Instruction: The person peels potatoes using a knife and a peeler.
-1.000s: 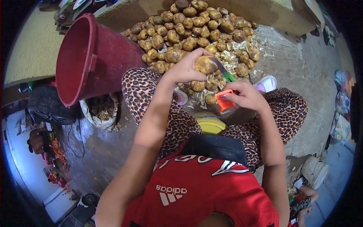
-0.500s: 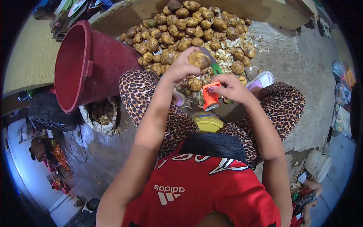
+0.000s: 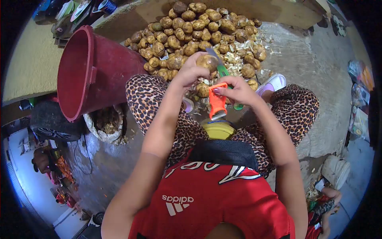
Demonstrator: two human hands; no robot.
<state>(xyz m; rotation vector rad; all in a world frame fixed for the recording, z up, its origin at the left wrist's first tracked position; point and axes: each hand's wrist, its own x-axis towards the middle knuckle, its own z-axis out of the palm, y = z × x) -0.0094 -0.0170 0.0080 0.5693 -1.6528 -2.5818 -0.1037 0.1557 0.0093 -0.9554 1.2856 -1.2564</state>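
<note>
My left hand (image 3: 190, 72) is closed around a brown, round potato (image 3: 207, 63) held up over the floor between my knees. In my right hand (image 3: 240, 91) are two tools gripped together: an orange peeler (image 3: 217, 101), its metal blade end pointing down toward me, and a knife with a green handle (image 3: 223, 71). The knife's blade (image 3: 211, 51) points away from me, beside the potato's far right side; whether it touches the skin I cannot tell. Beyond my hands lies a large heap of potatoes (image 3: 197, 25), with pale peelings (image 3: 235, 63) scattered at its right.
A big red bucket (image 3: 115, 65) lies tilted at the left, and below it stands a white sack (image 3: 92, 127) with brown contents. A yellow container (image 3: 219, 130) sits between my legs. Plastic bags (image 3: 360, 97) are at the far right. Another person (image 3: 324, 211) shows at lower right.
My right hand has shifted slightly left and up with the peeler and knife. More of the knife's blade shows past the potato. The left hand stays on the potato, nearly still.
</note>
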